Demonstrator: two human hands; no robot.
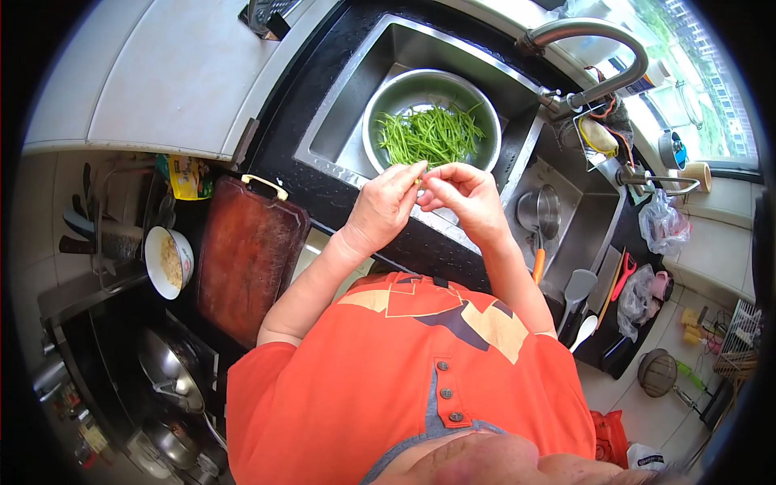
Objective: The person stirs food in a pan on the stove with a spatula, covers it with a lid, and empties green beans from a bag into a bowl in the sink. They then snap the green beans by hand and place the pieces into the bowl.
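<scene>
A round steel bowl (373, 133) sits in the larger sink basin, holding a heap of thin green vegetable stalks (432, 133) that look like slender beans. Over the bowl's near rim my two hands meet, fingertips almost touching. My left hand (386, 202) is closed in a pinch, and a small yellow-green bit of stalk shows between the hands. My right hand (469, 198) is also pinched beside it, thumb against fingers, at the same bit. Most of the pinched stalk is hidden by the fingers.
The sink (323, 121) has a curved faucet (598, 28) at right. A strainer-like pan with an orange handle (539, 263) lies in the smaller basin. Leftward are a wooden cutting board (246, 259), a white bowl (170, 263) and a wok (170, 368). Spatulas (580, 287) lie at right.
</scene>
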